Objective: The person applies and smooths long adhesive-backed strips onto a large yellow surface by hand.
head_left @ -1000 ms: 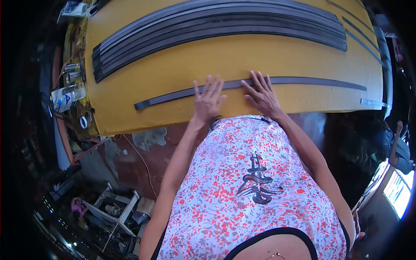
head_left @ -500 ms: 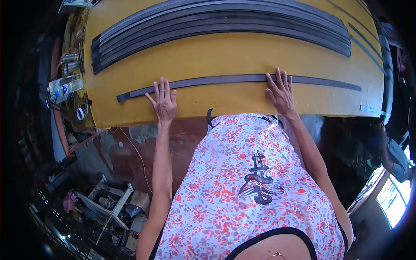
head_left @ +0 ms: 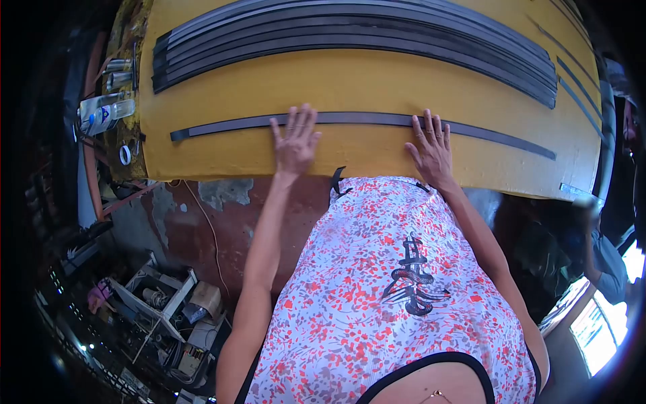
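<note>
A long, narrow dark strip (head_left: 367,118) lies across the yellow tabletop (head_left: 222,158), its left end darker. Flat on it, left of its middle, rests my left hand (head_left: 295,145), fingers spread over the strip. My right hand (head_left: 432,148) lies farther right, its fingertips on the same strip and its thumb out to the left. Neither hand is gripping anything. Beyond them, several dark strips (head_left: 350,40) lie side by side in a wide band.
At the table's left are a plastic bottle (head_left: 111,116), metal cups (head_left: 119,81) and a white ring (head_left: 125,155). Thin strips (head_left: 580,101) lie at the right. Another person (head_left: 605,266) is partly visible at lower right. A wooden frame (head_left: 158,296) stands lower left.
My left hand has slid to the right along the strip. My right hand stays at about the same part of it. The whole view has tilted slightly.
</note>
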